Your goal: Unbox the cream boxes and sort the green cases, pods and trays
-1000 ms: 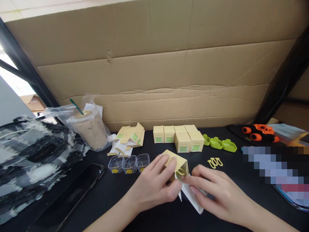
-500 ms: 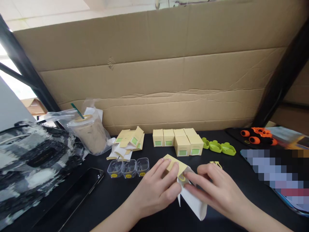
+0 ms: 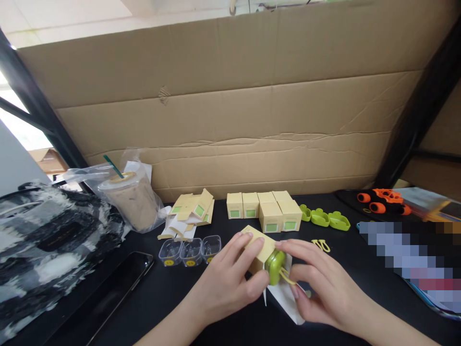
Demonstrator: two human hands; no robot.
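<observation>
My left hand (image 3: 232, 271) is closed around a small pale-yellow cardboard box (image 3: 265, 246), tilted with its mouth towards the right. A rounded green case (image 3: 275, 267) sticks partly out of that mouth; the rest of it is inside the box. From its end comes a pale-yellow strap loop (image 3: 287, 278), which my right hand (image 3: 324, 281) pinches between thumb and fingers. My right index fingertip lies at the box's edge above the case. Below the case, a white open flap (image 3: 288, 302) hangs towards the table.
Several closed yellow boxes (image 3: 271, 218) stand behind my hands, with flattened boxes (image 3: 187, 211) to their left. Clear small tubs (image 3: 190, 250), a phone (image 3: 118, 283) and a bagged iced drink (image 3: 135, 202) lie leftward. Green shells (image 3: 320, 217), loose yellow loops (image 3: 322, 245) and an orange toy car (image 3: 387, 201) are rightward.
The green case has come partway out of the box mouth. My right hand has drawn back to the right, with the strap loop between its fingers. My left hand keeps its hold.
</observation>
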